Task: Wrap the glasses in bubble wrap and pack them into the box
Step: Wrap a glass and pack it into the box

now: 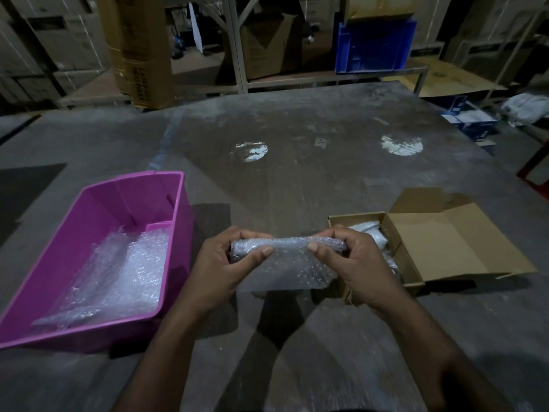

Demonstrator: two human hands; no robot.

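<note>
At the lower centre of the frame I am holding a bubble-wrap roll [286, 248] level above the grey table [297, 162], my left hand [228, 263] pinching its left end between thumb and fingers and my right hand [353, 260] pinching its right end the same way, with a loose flap of wrap hanging below; something dark is showing through the wrap at the left end, too blurred to name. To the right, the open cardboard box [430, 248] is already holding pale wrapped bundles [370, 233], and at lower left a pink plastic bin [98, 209] is holding spare bubble wrap sheets [118, 272].
</note>
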